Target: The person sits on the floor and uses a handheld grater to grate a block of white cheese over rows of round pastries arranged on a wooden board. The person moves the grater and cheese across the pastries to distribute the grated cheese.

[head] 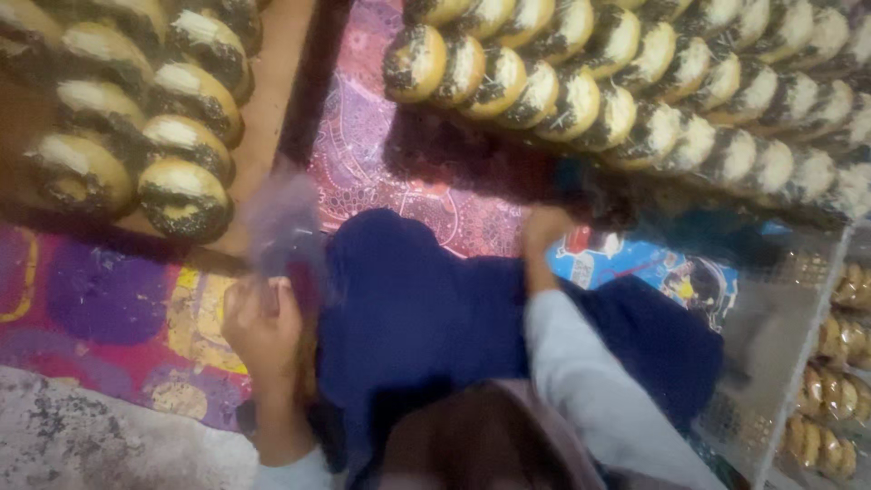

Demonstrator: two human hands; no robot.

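Loosely, translucent bag (281,222) above left grip (263,327)

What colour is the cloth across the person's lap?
Dark blue cloth, plain, seen in the head view.

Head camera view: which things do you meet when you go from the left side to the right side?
Tray of doughnuts → left hand → dark blue cloth → right hand → long doughnut rows → shelf of packed pastries.

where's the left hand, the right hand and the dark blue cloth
left hand (263,322), head view, on the back of the closed fist.
right hand (543,227), head view, on the knuckles at the cloth's top edge.
dark blue cloth (413,308), head view, on the middle of the fabric between the hands.
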